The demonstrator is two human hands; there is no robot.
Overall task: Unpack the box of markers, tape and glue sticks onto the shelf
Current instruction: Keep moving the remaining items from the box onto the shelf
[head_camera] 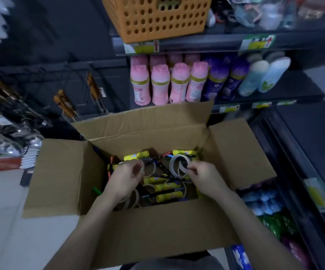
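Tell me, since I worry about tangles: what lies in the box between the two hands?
In the head view, black markers cross between the left hand and the right hand, which pinches a tape roll.

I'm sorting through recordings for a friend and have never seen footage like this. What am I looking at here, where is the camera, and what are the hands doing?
There is no machine here: a person wears one wide-angle camera on the head, looking forward and down, so you see their own two bare arms. That wide lens bends the edges of the picture.

In front of them is an open cardboard box with its flaps folded out. Inside lie yellow glue sticks, markers and rolls of tape, all jumbled. The right hand pinches a roll of tape by its rim. The left hand is closed around another tape roll, though blur hides the exact grip.

Behind the box are dark shop shelves with pink bottles, purple bottles and an orange basket above.
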